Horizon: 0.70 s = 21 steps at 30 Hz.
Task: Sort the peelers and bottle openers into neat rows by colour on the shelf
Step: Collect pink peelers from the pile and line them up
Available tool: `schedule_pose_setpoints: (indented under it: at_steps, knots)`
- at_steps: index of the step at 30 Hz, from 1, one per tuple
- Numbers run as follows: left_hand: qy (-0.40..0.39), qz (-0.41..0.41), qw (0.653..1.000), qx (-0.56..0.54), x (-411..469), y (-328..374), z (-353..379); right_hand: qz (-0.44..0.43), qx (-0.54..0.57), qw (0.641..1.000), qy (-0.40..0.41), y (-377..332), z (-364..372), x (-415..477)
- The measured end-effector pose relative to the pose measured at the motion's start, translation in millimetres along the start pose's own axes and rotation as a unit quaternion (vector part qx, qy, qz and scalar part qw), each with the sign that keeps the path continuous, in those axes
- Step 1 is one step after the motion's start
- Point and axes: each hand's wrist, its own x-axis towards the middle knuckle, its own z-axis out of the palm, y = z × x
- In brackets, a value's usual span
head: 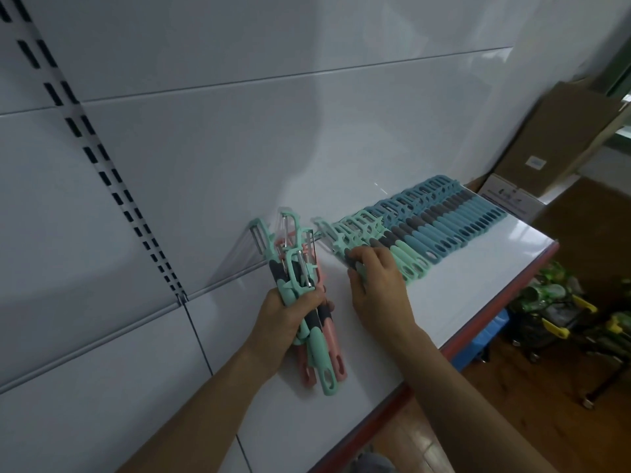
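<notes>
Plenty of bare white shelf (143, 387) lies open at the left, below a slotted upright (97, 155) that runs down the white back panel (205, 148). Near the middle, the left hand (286, 322) is raised just above the shelf with its grip clamped round a bundle of peelers (293, 268). These have mint and pink handles with dark grey sleeves, their metal blades fan upward toward the panel, and their slotted handle ends hang below the fist. Just beside it, the right hand (379, 291) reaches palm down, its grip curled on a mint peeler (358, 268) at the near end of the row of peelers (444, 230). That row lies flat on the shelf, packed handle against handle, heads toward the back panel. It starts with a few mint ones and then runs through many teal-blue ones to the far right end. In front of the row a broad strip of shelf stays bare up to the red front edge (495, 303), which slants from lower left to upper right. Beyond the row's far end stands a cardboard box (560, 138).
</notes>
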Motion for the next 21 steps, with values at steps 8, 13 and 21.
schedule_pose_setpoints:
  at_steps: [8,13,21]
  knots:
    - [-0.01,0.012,1.0,0.005,1,-2,-3,-0.045,-0.077,0.996,-0.005,12,16,2]
    - [-0.021,0.018,1.0,-0.001,2,-3,-4,-0.03,-0.08,0.996,0.006,13,18,2]
    - [-0.033,0.03,0.999,0.004,6,-6,-6,0.019,-0.047,0.999,0.017,-5,4,-2]
